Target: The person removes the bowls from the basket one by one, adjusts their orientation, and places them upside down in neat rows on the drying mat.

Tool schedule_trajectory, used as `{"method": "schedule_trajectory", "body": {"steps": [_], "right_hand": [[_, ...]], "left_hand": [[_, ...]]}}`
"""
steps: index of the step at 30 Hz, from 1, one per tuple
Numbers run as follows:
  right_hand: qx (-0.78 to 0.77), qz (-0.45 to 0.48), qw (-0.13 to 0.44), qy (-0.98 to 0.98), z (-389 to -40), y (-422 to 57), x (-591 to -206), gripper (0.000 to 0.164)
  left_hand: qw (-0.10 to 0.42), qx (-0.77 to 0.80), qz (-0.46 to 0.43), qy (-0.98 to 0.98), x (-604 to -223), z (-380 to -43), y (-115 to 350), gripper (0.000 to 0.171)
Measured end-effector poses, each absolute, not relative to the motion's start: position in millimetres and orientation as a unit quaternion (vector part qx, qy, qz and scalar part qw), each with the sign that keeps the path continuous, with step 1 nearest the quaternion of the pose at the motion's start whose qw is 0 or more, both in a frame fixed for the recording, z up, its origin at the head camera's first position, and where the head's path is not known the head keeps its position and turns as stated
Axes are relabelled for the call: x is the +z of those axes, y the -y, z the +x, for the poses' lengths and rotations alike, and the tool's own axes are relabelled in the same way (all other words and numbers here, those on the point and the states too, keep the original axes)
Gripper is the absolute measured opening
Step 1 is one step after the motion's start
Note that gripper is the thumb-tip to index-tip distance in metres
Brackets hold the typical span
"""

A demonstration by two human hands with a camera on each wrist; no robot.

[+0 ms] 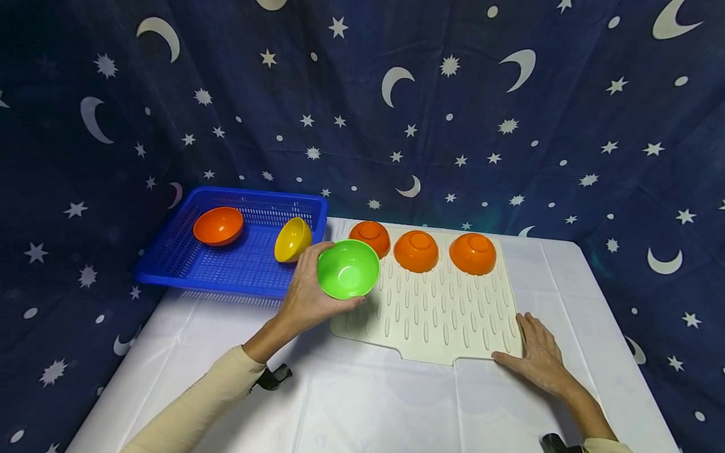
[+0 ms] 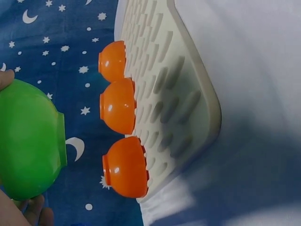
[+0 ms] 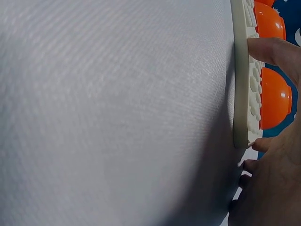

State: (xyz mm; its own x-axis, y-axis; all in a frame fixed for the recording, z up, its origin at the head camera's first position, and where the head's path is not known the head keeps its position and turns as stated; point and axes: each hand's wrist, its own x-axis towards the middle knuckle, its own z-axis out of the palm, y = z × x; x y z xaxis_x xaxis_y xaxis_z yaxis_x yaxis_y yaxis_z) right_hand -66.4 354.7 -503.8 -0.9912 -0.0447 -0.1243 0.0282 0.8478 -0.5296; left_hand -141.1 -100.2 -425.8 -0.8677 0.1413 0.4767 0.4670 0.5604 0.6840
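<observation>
My left hand point(image 1: 314, 290) grips a green bowl point(image 1: 348, 269) by its side, thumb and fingers spread round it, and holds it above the left part of a cream draining board point(image 1: 430, 314). The bowl's inside faces the head camera; its green outer wall point(image 2: 29, 139) shows in the left wrist view. My right hand point(image 1: 538, 353) rests at the board's front right corner, thumb on the front edge and fingers along the right side. Three orange bowls stand upside down in a row along the board's back: a left one point(image 1: 370, 236), a middle one point(image 1: 416, 251) and a right one point(image 1: 472, 253).
A blue plastic basket point(image 1: 226, 282) stands at the back left. Inside it lie an orange bowl point(image 1: 218, 226) and a tilted yellow bowl point(image 1: 294, 240). White cloth point(image 1: 385, 402) covers the table. A dark curtain point(image 1: 351, 157) with moons and stars hangs behind.
</observation>
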Motion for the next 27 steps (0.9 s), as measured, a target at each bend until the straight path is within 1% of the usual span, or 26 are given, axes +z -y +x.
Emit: {"method": "schedule_trajectory", "body": {"steps": [11,20,27], "right_hand": [[-0.283,0.002,0.066,-0.957,-65.5,-355.0,-504.5,0.116],[-0.28,0.014,0.069,-0.957,-65.6,-354.8,-504.0,0.118],[-0.272,0.009,0.067,-0.96,-66.5,-354.2,-502.8,0.117]], "left_hand": [[0.153,-0.473,-0.159,0.853,-440.0,-135.8,86.2,0.109],[0.14,-0.485,-0.156,0.849,-450.3,-134.0,74.8,0.107],[0.092,-0.495,-0.156,0.85,-456.5,-131.4,72.0,0.106]]}}
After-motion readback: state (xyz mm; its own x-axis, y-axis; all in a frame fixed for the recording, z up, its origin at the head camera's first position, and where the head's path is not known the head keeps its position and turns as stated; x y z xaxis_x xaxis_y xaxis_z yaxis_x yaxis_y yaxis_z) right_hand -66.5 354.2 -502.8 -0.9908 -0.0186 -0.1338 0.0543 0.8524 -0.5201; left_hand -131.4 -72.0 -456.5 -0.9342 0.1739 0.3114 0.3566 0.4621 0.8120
